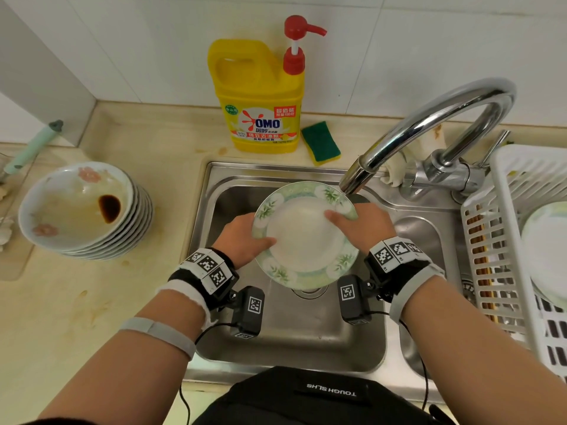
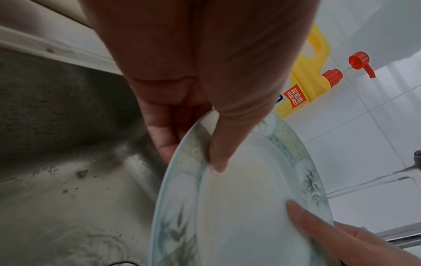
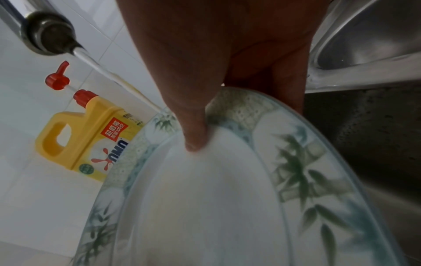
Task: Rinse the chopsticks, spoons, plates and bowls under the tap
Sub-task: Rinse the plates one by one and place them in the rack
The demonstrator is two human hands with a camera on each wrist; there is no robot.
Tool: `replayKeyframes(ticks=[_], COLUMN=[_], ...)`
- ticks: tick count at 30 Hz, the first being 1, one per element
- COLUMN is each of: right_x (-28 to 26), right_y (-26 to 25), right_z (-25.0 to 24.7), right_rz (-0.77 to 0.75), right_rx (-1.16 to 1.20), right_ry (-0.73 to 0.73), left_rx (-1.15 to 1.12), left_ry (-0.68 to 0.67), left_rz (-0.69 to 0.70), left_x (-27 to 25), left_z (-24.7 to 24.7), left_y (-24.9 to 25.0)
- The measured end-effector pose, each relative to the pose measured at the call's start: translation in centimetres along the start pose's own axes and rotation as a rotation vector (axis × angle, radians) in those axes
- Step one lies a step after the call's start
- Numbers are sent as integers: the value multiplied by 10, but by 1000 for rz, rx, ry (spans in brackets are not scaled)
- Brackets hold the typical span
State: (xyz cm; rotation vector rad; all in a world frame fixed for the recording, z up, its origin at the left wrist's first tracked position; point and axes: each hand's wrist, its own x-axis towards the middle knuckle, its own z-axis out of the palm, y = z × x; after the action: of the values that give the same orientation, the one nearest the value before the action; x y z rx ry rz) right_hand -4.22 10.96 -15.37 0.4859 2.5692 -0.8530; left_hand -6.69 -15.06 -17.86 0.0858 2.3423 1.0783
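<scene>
1. The left hand (image 1: 242, 237) pinches the left rim of the bamboo-patterned plate (image 1: 306, 237), thumb on the face and fingers (image 2: 164, 136) behind.
2. The right hand (image 1: 365, 225) grips the opposite rim the same way, its thumb (image 3: 193, 129) pressed on the white centre.
3. The plate is round, so it has no long axis; its face tilts up toward the person, far edge raised.
4. It hangs above the sink basin (image 1: 306, 332), clear of the walls, with open room below and over the drain.
5. The tap spout (image 1: 356, 179) sits just above the far-right rim; its stream (image 3: 118, 81) strikes there.
6. Stacked dirty bowls (image 1: 82, 210) stand well left on the counter; a white drying rack (image 1: 503, 240) stands right.
</scene>
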Motion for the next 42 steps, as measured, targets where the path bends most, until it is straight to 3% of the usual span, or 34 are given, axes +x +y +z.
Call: replayKeyframes(ticks=[5, 13, 20, 25, 28, 31, 33, 38, 42], right_x=[-4, 3, 3, -3, -9, -12, -13, -11, -13], right_y=[-1, 4, 19, 26, 18, 16, 20, 15, 9], right_z=[-4, 0, 0, 6, 8, 5, 4, 1, -1], right_rz=[-93, 58, -30, 4, 212, 418, 509, 532, 671], right_rx=[-47, 87, 35, 442, 828, 878, 921, 1117, 1496], right_ry=[-52, 19, -81, -62, -75, -34, -98, -298, -370], left_rx=[-97, -263, -332, -328, -313, -282, -265, -168, -131], left_ry=[20, 39, 32, 69, 103, 156, 179, 192, 228], left_rz=[-27, -35, -59, 3, 37, 74, 86, 157, 246], left_x=[-3, -8, -9, -8, -8, -8, -7, -7, -8], left_z=[-2, 2, 6, 5, 2, 2, 2, 4, 7], left_y=[-5, 1, -4, -4, -3, -2, -2, 1, 4])
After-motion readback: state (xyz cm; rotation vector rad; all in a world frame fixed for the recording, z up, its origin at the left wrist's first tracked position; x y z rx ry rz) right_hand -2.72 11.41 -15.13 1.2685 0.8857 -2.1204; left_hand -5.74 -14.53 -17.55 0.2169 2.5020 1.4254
